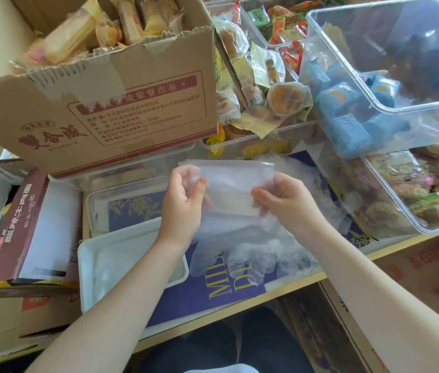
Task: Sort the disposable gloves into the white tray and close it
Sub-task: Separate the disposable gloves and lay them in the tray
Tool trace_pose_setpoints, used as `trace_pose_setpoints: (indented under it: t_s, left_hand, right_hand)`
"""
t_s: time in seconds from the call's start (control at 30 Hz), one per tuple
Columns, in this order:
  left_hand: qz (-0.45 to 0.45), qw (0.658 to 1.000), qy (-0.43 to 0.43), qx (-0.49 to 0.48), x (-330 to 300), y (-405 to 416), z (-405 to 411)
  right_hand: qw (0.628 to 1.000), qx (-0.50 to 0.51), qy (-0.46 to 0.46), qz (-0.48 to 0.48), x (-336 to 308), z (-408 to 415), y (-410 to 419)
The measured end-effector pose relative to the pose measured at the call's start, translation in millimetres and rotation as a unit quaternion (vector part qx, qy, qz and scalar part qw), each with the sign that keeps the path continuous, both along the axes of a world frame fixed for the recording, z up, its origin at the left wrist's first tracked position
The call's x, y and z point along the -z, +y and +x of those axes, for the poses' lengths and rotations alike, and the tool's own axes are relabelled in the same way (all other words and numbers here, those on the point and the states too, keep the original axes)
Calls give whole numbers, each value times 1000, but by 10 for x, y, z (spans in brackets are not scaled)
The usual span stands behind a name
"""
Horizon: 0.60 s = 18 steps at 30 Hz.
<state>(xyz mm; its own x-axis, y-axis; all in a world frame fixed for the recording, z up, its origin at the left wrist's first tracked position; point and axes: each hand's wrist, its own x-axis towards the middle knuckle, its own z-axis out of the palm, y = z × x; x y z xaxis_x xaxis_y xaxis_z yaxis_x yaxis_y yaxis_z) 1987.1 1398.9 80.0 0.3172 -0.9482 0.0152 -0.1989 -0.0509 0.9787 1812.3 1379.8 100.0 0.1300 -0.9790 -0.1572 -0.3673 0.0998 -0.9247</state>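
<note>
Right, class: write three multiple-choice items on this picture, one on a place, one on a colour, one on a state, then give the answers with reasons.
1. Where is the white tray?
A. under the left forearm
B. inside the cardboard box
C. on the clear tubs

2. What colour are the wrapped snacks in the clear tub at upper right?
A. red
B. blue
C. black

3. What are the hands doing?
A. resting flat
B. closing the tray
C. holding a clear glove

Answers: 
1 A, the tray lies low on the left, below that arm. 
2 B, blue packets show through the wall. 
3 C, left hand and right hand both pinch it.
</note>
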Motion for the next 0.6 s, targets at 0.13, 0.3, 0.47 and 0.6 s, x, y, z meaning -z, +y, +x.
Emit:
trace_pose_setpoints:
  t_s: [0.13,0.3,0.47,0.6]
  left_hand:
    - [61,993,76,73,47,4,111]
    - [88,985,73,127,73,11,195]
    - [76,987,49,133,60,-56,202]
    - [83,984,51,151,80,-84,214]
  right_hand:
    - [997,-20,-67,21,7,-61,-33]
    - [995,-53,-71,43,60,-117,-81]
    - [989,-90,-73,86,60,-163,-119]
    - [985,-59,-116,116,68,-200,-152]
